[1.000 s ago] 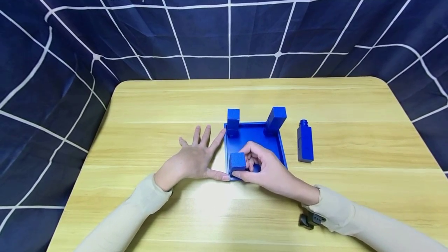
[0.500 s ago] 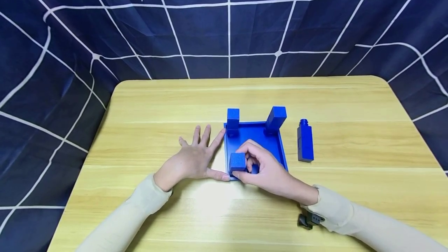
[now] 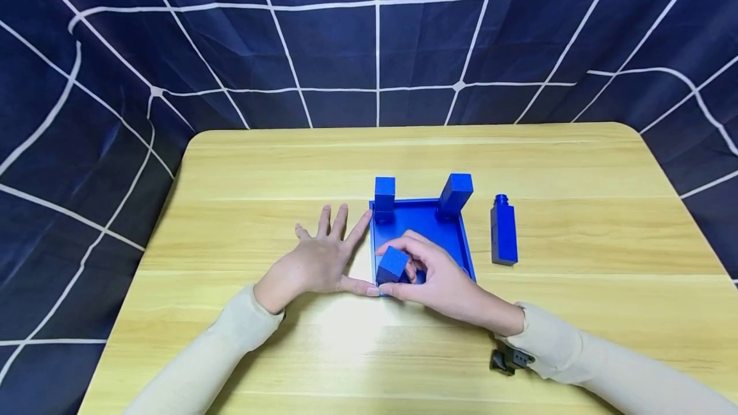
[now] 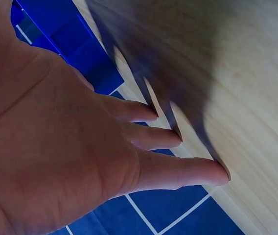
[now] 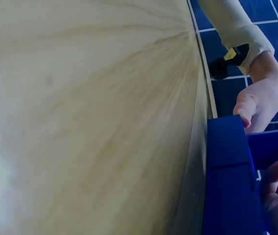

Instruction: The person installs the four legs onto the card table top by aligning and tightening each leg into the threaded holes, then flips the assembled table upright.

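Observation:
In the head view a shallow blue square tray (image 3: pixel 418 229) lies on the table. My right hand (image 3: pixel 446 284) pinches a blue square leg (image 3: pixel 393 264) between thumb and index finger, upright over the tray's near left corner. The leg's top is turned at an angle to the tray's edges; its lower end is hidden. My left hand (image 3: pixel 323 265) lies spread at the tray's left side, index fingertip and thumb tip against its edge. In the left wrist view the left hand's (image 4: pixel 70 142) fingers are straight. The far corners carry two standing legs, one left (image 3: pixel 384 197), one right (image 3: pixel 457 194).
A loose blue leg (image 3: pixel 504 234) with a threaded end lies on the wooden table (image 3: pixel 588 223), right of the tray. A dark blue curtain (image 3: pixel 421 37) with white lines surrounds the table's back and sides. A black device (image 3: pixel 510 360) is at the right sleeve.
The leg in my right hand has turned from square with the tray to an angle, and the index finger has shifted left across its far side. The left hand stays put.

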`<state>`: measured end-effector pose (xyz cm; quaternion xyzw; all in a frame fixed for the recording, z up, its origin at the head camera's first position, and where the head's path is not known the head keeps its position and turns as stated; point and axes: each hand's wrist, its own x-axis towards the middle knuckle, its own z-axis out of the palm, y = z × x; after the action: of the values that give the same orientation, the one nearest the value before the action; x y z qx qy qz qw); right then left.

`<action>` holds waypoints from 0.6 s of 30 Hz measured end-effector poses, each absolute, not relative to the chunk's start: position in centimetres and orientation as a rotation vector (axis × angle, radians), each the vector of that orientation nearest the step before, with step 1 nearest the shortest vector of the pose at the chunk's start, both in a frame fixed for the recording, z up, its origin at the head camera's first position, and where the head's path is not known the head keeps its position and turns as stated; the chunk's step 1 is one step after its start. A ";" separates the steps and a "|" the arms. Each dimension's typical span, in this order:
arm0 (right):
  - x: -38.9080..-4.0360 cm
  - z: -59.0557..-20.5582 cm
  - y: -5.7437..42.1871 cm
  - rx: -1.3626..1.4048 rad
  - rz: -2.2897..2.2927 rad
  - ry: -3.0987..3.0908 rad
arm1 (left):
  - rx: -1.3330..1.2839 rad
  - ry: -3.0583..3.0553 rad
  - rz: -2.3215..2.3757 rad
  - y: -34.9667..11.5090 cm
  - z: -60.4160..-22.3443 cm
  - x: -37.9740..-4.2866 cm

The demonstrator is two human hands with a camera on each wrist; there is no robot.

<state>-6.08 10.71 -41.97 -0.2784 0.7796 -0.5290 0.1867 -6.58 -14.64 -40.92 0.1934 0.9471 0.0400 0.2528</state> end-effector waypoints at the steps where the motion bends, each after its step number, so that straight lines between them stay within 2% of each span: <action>1: -6.1 -42.0 10.7 -0.768 -1.490 2.185 | 0.523 2.573 0.111 -14.6 -40.9 -6.6; 18: -5.8 -42.6 11.3 -0.717 -1.605 2.098 | 0.505 2.568 0.116 -14.5 -41.0 -6.6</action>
<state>-5.83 11.28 -42.55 -0.2566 0.7510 -0.5743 0.2008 -6.56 -14.54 -41.00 0.1861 0.9471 0.0426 0.2578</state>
